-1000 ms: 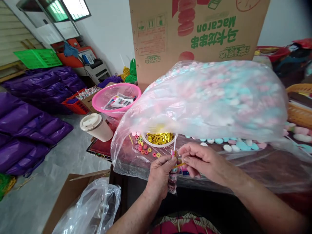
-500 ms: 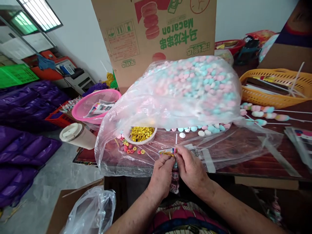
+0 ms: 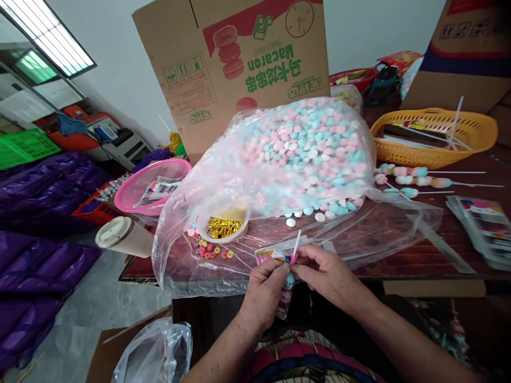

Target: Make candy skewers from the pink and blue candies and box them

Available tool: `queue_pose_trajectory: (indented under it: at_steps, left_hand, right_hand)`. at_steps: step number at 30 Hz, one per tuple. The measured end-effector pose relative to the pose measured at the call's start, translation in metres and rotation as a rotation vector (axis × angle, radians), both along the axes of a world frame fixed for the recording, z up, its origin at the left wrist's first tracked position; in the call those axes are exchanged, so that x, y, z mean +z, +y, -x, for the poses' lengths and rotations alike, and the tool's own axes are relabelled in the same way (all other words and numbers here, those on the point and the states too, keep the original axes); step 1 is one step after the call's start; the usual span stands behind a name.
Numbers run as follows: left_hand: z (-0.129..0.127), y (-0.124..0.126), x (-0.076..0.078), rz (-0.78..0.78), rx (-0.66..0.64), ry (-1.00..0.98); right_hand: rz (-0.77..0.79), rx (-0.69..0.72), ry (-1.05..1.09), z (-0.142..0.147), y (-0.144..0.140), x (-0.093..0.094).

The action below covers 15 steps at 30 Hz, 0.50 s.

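Note:
Between my two hands is a bagged candy skewer (image 3: 284, 302), with a white stick rising from its gathered, colourful neck. My left hand (image 3: 261, 292) is closed on the bag just below the neck, thumb and forefinger pinched together. A thin gold twist tie (image 3: 281, 259) shows at those fingertips. My right hand (image 3: 333, 274) pinches at the neck from the other side; its fingertips partly hide what they grip. Printed clear bags (image 3: 265, 254) lie on the table just beyond the hands. Farther back, a white bowl (image 3: 203, 229) holds gold twist ties.
A large clear bag of pastel marshmallows (image 3: 315, 143) covers the table's middle. Candy rings (image 3: 207, 250) lie left, near a lidded cup (image 3: 131, 236) and a pink basket (image 3: 183, 167). At right are marshmallow skewers (image 3: 419, 181), an orange basket (image 3: 431, 154) and packaging bags (image 3: 479, 229).
The view has shifted slightly. The stick now leans right, and my right hand's fingers have loosened and drawn slightly to the right around the neck. My left hand keeps its hold on the bagged skewer.

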<state>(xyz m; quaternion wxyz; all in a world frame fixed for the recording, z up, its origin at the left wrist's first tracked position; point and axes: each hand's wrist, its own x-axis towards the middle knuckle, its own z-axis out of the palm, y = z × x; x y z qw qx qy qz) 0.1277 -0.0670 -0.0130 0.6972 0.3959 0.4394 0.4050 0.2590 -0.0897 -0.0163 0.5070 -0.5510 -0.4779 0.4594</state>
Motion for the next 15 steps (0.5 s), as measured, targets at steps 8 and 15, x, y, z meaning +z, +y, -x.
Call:
queue_pose_trajectory:
  at_steps: [8, 15]
  left_hand:
    - [0.008, 0.009, 0.02, 0.43, -0.356, -0.157]
    - [0.007, 0.012, 0.021, 0.43, -0.342, -0.213]
  right_hand:
    - [-0.259, 0.402, -0.246, -0.033, 0.0, 0.031]
    - [-0.143, 0.463, -0.102, -0.024, 0.002, 0.024]
